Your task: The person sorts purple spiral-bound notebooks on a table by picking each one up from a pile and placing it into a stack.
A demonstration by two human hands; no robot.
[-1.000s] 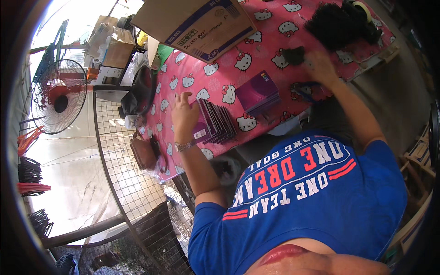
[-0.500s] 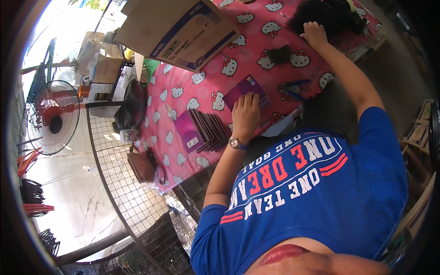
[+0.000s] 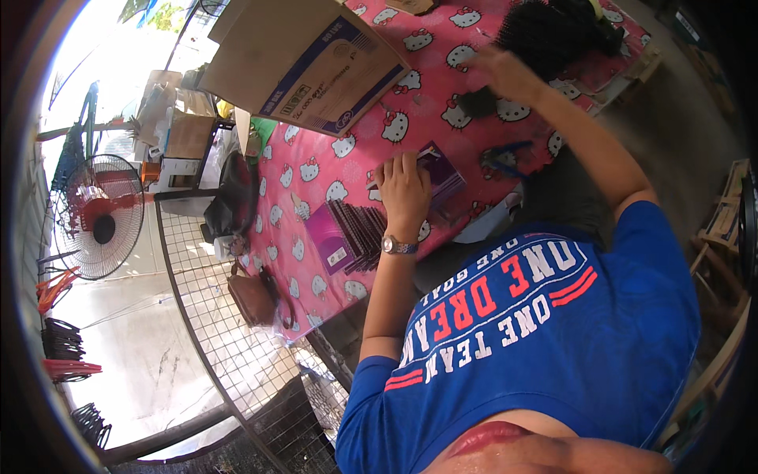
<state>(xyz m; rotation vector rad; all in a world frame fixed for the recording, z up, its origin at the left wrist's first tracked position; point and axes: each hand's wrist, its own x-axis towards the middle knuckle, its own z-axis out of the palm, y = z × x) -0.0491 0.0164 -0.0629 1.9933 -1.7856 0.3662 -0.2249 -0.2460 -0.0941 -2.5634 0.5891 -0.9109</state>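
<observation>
My left hand (image 3: 404, 186) lies palm down at the left edge of a flat purple packet (image 3: 444, 175), fingers stretched forward. A thin edge shows beside its fingertips, but what is under the palm is hidden. Left of that wrist, a fanned stack of dark, ridged-edged pieces (image 3: 359, 233) rests on a purple card (image 3: 325, 237). Motion blurs my right hand (image 3: 505, 73), which hovers over the table between the cardboard box and a heap of black bristly pieces (image 3: 549, 35). A small dark block (image 3: 478, 103) lies just below it.
An open cardboard box (image 3: 316, 71) stands on the pink patterned tablecloth (image 3: 355, 146). Blue-handled pliers (image 3: 508, 158) lie to the right, near the table edge. At left are a brown bag (image 3: 253, 299), a wire mesh panel (image 3: 209, 292) and a standing fan (image 3: 101, 217).
My right hand has left the black heap and moved left toward the box. My left hand has slid left across the purple packet, uncovering more of its right part.
</observation>
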